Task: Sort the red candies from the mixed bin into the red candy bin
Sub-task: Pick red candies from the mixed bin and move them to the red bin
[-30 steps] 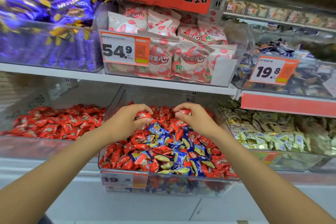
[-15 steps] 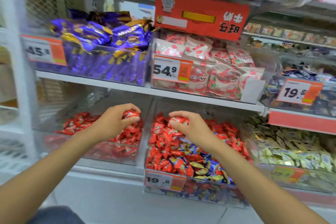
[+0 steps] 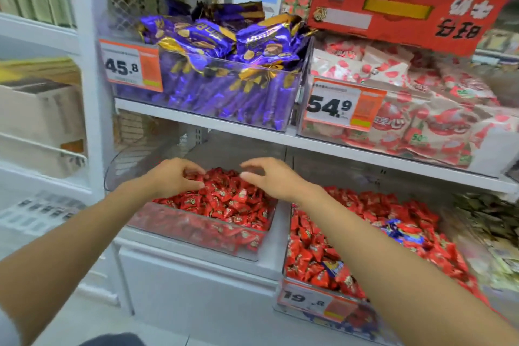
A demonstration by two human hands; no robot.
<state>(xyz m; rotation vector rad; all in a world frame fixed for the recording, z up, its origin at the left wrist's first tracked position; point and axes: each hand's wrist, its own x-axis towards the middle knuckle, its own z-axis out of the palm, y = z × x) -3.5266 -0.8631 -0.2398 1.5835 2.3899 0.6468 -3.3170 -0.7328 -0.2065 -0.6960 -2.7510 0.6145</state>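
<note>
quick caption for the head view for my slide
Left hand and right hand reach over the red candy bin, left of the mixed bin.

left hand (image 3: 171, 178), right hand (image 3: 276, 181), over red bin (image 3: 193, 229)

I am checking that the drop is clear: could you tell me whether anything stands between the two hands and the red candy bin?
Nothing visible does. The left hand and right hand hover directly over the open top of the red candy bin, beneath the upper shelf, with only the pile of red candies below them.
</note>
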